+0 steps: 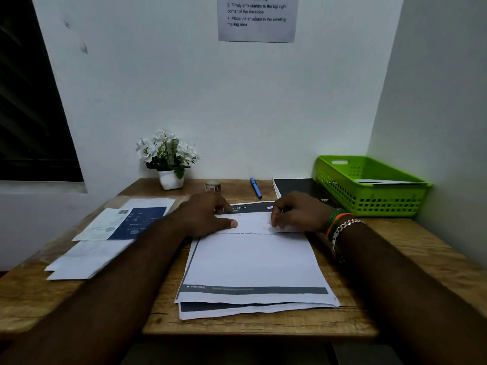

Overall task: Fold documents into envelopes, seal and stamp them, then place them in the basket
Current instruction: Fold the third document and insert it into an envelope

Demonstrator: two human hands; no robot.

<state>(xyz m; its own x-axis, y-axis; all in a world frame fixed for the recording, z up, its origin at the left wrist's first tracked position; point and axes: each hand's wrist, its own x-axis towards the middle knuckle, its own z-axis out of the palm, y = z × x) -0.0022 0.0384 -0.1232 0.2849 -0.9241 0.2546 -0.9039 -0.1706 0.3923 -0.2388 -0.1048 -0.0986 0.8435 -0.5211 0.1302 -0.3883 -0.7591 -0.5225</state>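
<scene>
A white printed document (253, 262) lies on top of a small stack in the middle of the wooden desk (411, 248). Its far edge is folded back toward me. My left hand (208, 216) presses flat on the folded strip at its left end, fingers spread. My right hand (297, 213) pinches the folded strip at its right end with curled fingers. White envelopes (87, 259) lie at the left of the desk, under a blue-and-white printed sheet (123, 223). The green plastic basket (369, 204) stands at the back right with paper inside.
A potted white flower (168, 159), a small roll of stamps or tape (212, 186) and a blue pen (255, 187) stand along the back wall. A dark notebook (297, 188) lies beside the basket. An instruction sheet (257, 18) hangs on the wall.
</scene>
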